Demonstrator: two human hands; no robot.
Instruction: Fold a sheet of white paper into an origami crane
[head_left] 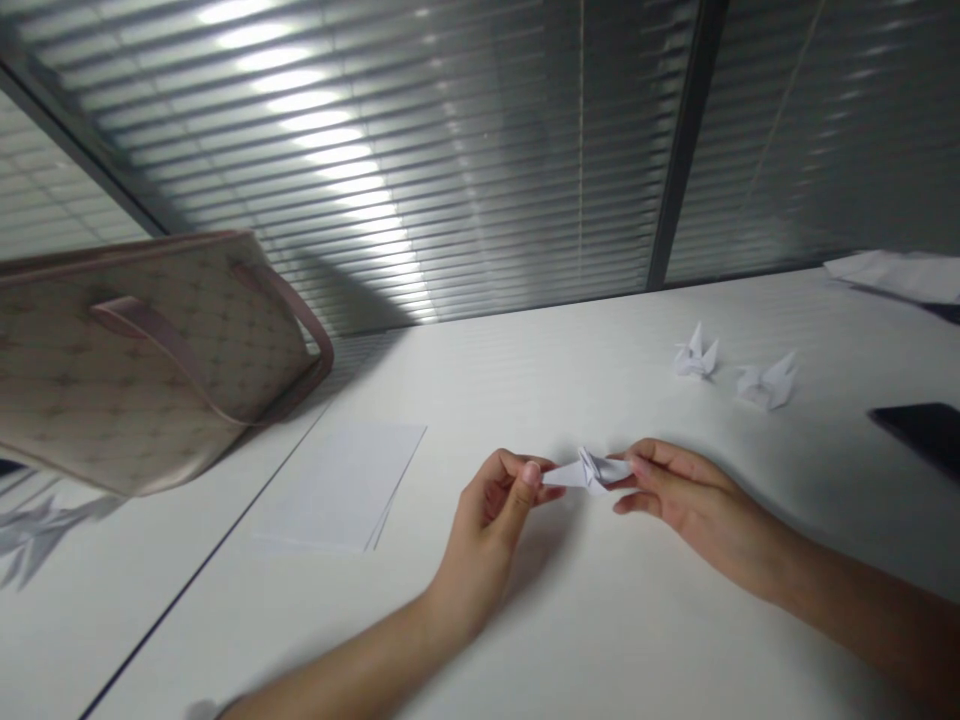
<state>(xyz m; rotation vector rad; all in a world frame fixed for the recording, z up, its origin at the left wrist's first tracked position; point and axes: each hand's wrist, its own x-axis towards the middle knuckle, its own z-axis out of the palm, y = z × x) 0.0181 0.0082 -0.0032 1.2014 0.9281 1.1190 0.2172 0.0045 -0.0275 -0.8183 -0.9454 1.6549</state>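
Note:
Between my two hands, just above the white table (637, 630), is a small folded white paper crane (592, 470). My left hand (495, 510) pinches its left tip between thumb and fingers. On the opposite side, my right hand (679, 490) grips the other tip, thumb against the index finger. The crane's two ends point outward, and a folded bit stands up in the middle. Farther back on the right sit two finished-looking paper cranes, one paper crane (696, 355) upright with pointed wings and another paper crane (766, 384) beside it.
Left of my hands lies a small stack of white paper sheets (345, 485). A patterned handbag (150, 360) with pink handles stands at the left, near more folded paper (37, 535). A dark phone-like object (919, 430) and crumpled white paper (896, 273) lie at right. Blinds (487, 160) rise behind.

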